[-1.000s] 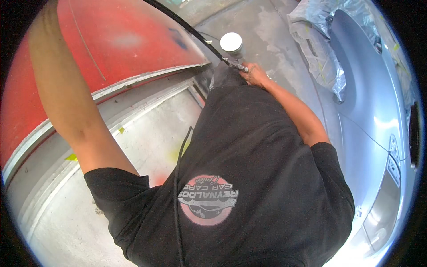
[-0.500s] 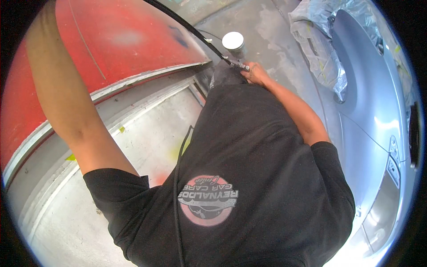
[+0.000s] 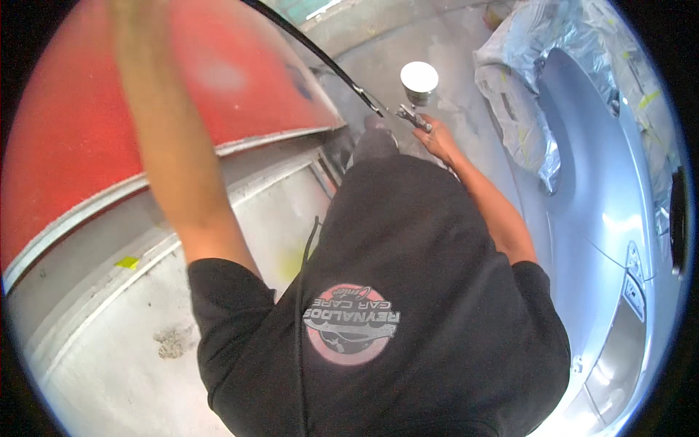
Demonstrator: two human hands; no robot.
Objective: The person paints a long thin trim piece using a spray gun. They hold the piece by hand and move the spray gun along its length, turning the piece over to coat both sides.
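My right hand (image 3: 435, 140) is wrapped round the handle of a metal spray gun (image 3: 412, 116). A round cup with a white top (image 3: 420, 77) sits on the gun's far side. The tip of a long, thin black strip (image 3: 320, 52) ends just left of the gun, with a small gap between them. That strip curves in from the upper edge, and its other end is out of sight. My left forearm (image 3: 171, 146) stretches up across a red panel (image 3: 65, 138), and my left hand is beyond the upper edge.
On the left, the red panel has a pale edge above a whitish panel (image 3: 95, 349) with yellow tape (image 3: 127, 262). A silver-blue car body (image 3: 590, 160) stands close on the right, partly wrapped in clear plastic sheeting (image 3: 513, 124). Grey floor (image 3: 459, 51) lies ahead.
The spray gun in my right hand has moved right and slightly down, apart from the strip's tip. My left arm has swung to the right. The view has shifted a little.
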